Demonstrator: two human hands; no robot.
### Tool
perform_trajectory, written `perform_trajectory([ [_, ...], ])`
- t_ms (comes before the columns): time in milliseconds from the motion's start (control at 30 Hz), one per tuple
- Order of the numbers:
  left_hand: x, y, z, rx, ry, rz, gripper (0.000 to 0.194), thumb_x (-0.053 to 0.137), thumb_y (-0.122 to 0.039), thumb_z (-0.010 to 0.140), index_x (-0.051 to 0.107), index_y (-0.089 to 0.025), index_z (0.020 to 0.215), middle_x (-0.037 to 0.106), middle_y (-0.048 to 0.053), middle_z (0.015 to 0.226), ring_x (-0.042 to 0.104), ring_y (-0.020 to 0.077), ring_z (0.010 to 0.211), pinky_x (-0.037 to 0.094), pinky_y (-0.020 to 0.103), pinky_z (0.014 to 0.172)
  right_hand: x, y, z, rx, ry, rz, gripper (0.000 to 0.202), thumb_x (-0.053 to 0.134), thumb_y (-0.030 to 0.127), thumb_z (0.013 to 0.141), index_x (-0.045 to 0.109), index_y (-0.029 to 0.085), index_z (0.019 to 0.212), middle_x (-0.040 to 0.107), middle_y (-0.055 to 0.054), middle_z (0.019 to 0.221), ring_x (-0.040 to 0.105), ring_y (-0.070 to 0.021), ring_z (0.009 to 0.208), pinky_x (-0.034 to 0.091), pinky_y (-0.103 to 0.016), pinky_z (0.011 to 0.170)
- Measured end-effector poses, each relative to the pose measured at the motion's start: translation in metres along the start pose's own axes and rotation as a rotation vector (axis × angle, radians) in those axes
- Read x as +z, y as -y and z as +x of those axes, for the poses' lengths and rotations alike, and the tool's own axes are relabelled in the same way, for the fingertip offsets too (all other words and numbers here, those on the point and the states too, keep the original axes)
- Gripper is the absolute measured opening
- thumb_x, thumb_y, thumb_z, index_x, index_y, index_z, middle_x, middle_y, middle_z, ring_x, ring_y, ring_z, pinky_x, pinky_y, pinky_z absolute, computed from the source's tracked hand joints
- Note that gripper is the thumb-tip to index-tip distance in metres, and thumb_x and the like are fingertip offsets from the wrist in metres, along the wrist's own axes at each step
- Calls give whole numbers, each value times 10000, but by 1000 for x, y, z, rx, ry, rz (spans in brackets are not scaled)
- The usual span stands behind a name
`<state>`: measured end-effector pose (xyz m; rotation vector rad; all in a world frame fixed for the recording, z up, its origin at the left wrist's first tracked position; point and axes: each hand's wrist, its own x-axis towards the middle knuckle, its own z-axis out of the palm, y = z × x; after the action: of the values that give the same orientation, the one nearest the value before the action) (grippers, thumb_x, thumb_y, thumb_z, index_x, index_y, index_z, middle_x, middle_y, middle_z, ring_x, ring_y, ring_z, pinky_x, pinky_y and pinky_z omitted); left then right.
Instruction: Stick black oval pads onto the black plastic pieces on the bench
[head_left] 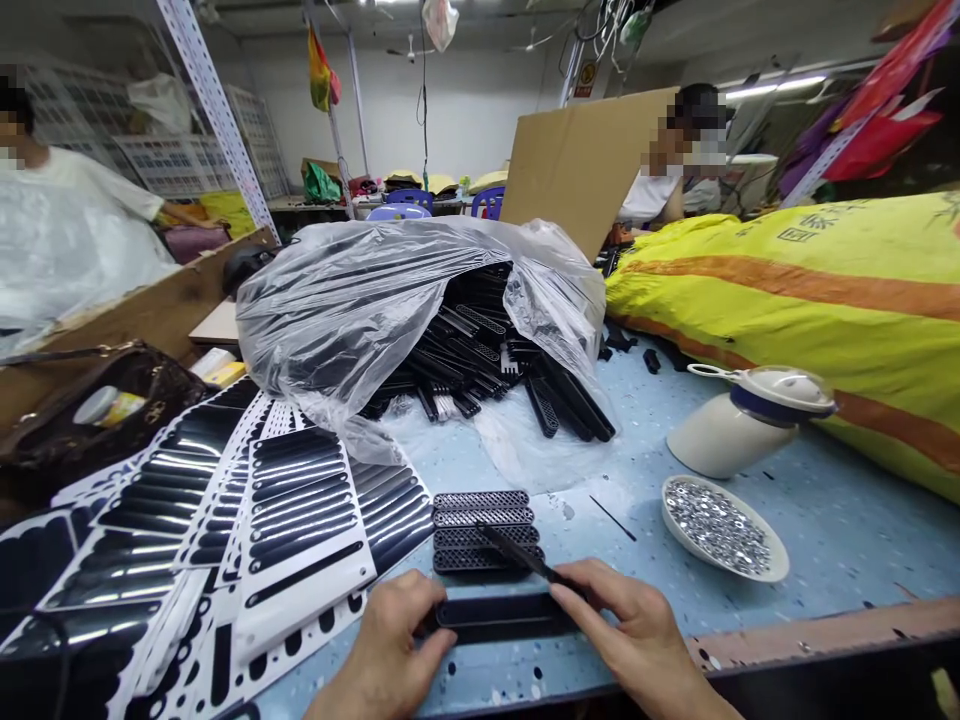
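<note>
My left hand [397, 640] pinches the left end of a long black plastic piece [502, 612] at the table's front edge. In my right hand [630, 620] is a pair of black tweezers [517, 550], its tip angled up and to the left; the same hand is at the piece's right end. Just beyond lie several black perforated plastic strips [484, 508], side by side, under the tweezers' tip. Sheets of glossy black adhesive strips [300, 500] on white backing are fanned out to the left of my left hand.
A clear plastic bag [337, 310] spills black plastic parts [465, 350]. Right of it stand a bowl of small metal pieces [720, 525], a cream lidded jug [731, 430] and a big yellow sack [787, 290]. A brown handbag [127, 400] is left. Two people sit beyond.
</note>
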<state>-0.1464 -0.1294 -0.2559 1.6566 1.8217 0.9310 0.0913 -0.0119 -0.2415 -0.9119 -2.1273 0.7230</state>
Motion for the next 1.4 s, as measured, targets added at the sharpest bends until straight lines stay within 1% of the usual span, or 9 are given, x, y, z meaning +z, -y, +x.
perform_trajectory([
  [167, -4, 0, -7, 12, 74, -54, 154, 626, -108, 662, 712, -180, 767, 665, 36, 703, 594, 160, 610, 427, 244, 588, -6, 12, -15, -35, 122, -4, 221, 579, 329, 918, 719, 213, 792, 699, -12, 652, 675, -159, 572, 539, -217, 536],
  [267, -9, 0, -10, -112, 109, -127, 220, 713, -125, 596, 738, -188, 805, 649, 17, 687, 588, 159, 607, 435, 232, 564, -11, 15, -10, -58, 124, -17, 200, 567, 292, 920, 715, 207, 816, 700, -22, 678, 675, -160, 596, 540, -222, 552],
  [333, -12, 1, -7, -246, 48, -200, 289, 774, -194, 569, 752, -190, 857, 646, 13, 670, 587, 162, 593, 440, 226, 528, -13, 14, 0, -86, 112, -17, 167, 567, 255, 915, 714, 197, 859, 716, -42, 740, 688, -168, 654, 557, -232, 598],
  [400, -12, 2, 1, -326, -88, -286, 281, 776, -289, 591, 750, -180, 849, 648, 21, 650, 581, 160, 568, 445, 227, 505, -12, 11, 12, -132, 73, -5, 151, 566, 226, 911, 711, 185, 893, 717, -55, 773, 692, -170, 688, 563, -239, 627],
  [500, -7, 3, 17, -322, -223, -379, 262, 727, -322, 614, 748, -164, 823, 644, 24, 611, 567, 150, 532, 459, 238, 518, -8, 7, 25, -179, 74, -1, 142, 565, 207, 909, 703, 176, 895, 699, -51, 751, 681, -166, 667, 554, -243, 606],
  [733, 3, -2, 21, -342, -124, -516, 154, 675, -250, 637, 723, -164, 755, 562, -19, 560, 508, 117, 510, 401, 210, 494, -7, 1, 20, -215, 172, -4, 150, 572, 215, 911, 719, 189, 893, 707, -53, 750, 692, -171, 663, 563, -241, 589],
  [900, 2, -3, 19, -402, -154, -626, 295, 697, -208, 571, 762, -155, 854, 602, -9, 593, 526, 121, 528, 427, 220, 520, -11, -1, 23, -291, 151, -29, 156, 621, 239, 894, 763, 211, 951, 767, -91, 900, 745, -207, 786, 623, -262, 699],
  [1133, 1, -3, 21, -398, -104, -659, 241, 663, -231, 612, 768, -150, 814, 590, -3, 556, 537, 128, 503, 403, 226, 504, -7, 12, 38, -355, 218, 21, 187, 616, 168, 880, 766, 213, 983, 773, -67, 857, 745, -185, 751, 624, -228, 686],
  [1400, -2, -6, 21, -443, -84, -696, 289, 653, -268, 595, 755, -129, 827, 570, -14, 561, 527, 110, 486, 377, 220, 489, -4, 8, 38, -316, 265, -16, 182, 595, 194, 892, 761, 208, 968, 769, -75, 852, 741, -191, 744, 625, -238, 671],
])
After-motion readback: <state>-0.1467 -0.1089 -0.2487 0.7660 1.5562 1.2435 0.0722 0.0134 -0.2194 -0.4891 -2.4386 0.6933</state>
